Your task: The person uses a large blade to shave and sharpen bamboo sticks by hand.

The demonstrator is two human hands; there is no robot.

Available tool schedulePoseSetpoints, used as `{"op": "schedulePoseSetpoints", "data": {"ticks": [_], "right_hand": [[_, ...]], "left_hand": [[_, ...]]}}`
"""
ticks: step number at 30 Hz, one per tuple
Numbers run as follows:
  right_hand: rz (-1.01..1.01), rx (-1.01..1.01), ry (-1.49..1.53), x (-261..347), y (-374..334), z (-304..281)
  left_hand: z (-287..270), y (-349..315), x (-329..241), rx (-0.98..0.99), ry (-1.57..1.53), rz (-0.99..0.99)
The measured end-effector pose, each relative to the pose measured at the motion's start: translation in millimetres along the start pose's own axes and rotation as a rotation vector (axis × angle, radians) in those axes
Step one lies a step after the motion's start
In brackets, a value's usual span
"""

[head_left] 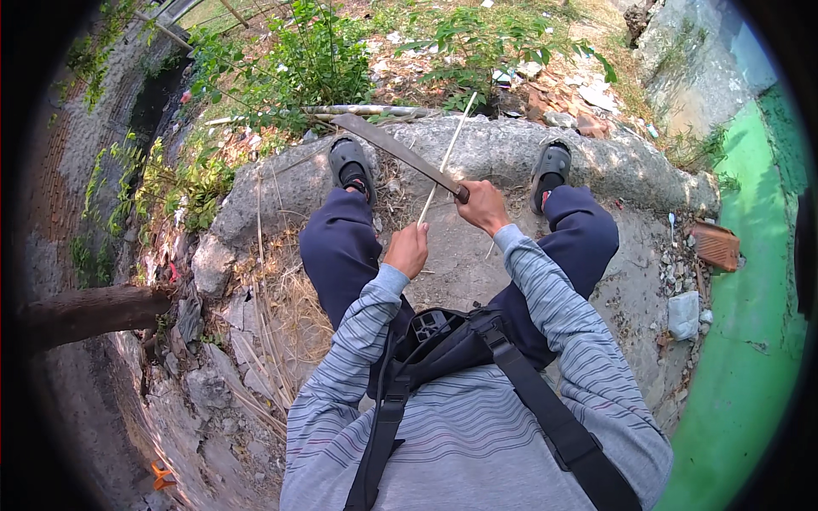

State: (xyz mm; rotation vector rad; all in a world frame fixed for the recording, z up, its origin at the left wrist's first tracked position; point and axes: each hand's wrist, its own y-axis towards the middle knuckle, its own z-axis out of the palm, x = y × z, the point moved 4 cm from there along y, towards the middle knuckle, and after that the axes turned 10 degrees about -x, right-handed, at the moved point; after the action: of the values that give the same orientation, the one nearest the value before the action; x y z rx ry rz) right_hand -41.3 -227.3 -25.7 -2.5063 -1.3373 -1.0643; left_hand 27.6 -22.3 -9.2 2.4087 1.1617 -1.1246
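My right hand (482,207) is closed round the wooden handle of a machete (388,145), whose long, dull blade points up and to the left. In my left hand (406,250) is the lower end of a thin, pale stick (456,132), perhaps split bamboo, that slants up and to the right. The blade crosses the stick a little above my left fingers; whether its edge is cutting in cannot be made out. Both hands are between my knees, over the concrete ground.
A rough concrete curb (494,140) runs ahead of my feet, with leafy plants (319,60) and litter beyond. Thin strips (262,341) and dry straw lie at left, near a dark log (98,315). At right are a broken brick (714,247) and a green wall (750,341).
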Motion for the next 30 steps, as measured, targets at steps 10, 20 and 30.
{"op": "schedulePoseSetpoints", "data": {"ticks": [10, 20, 30], "right_hand": [[0.093, 0.031, -0.042, -10, -2, 0], [0.048, -0.010, 0.017, -6, 3, 3], [0.062, 0.042, -0.113, -16, 5, 9]], "left_hand": [[-4, -6, -18, -0.018, 0.040, 0.039], [1, -8, -9, 0.001, 0.061, 0.022], [5, -17, -1, 0.031, 0.064, 0.056]]}}
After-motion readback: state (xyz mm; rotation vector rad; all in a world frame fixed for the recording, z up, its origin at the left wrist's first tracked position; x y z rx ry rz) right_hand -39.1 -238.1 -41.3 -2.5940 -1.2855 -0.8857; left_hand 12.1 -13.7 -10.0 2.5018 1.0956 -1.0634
